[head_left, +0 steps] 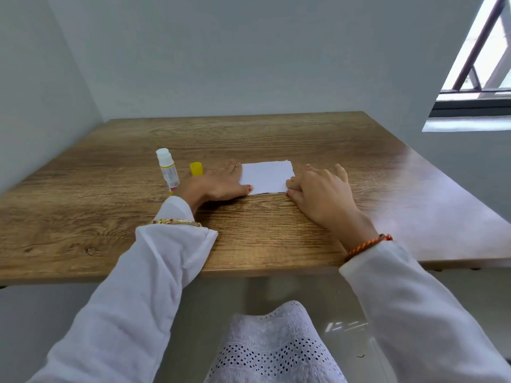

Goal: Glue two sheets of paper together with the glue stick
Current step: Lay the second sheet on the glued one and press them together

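Observation:
A small white paper (266,176) lies flat on the wooden table (110,217); whether it is one sheet or two stacked I cannot tell. My left hand (218,185) lies flat, palm down, on the paper's left edge, fingers spread. My right hand (320,192) rests palm down on the paper's right edge, fingertips touching it. Neither hand grips anything. An uncapped glue stick (168,170), white and yellow, stands upright left of my left hand. Its yellow cap (196,169) stands beside it, just behind my left hand.
The table sits in a corner with grey walls at the back and left. A window (481,59) with bars is at the upper right. The table's near edge runs just behind my white sleeves.

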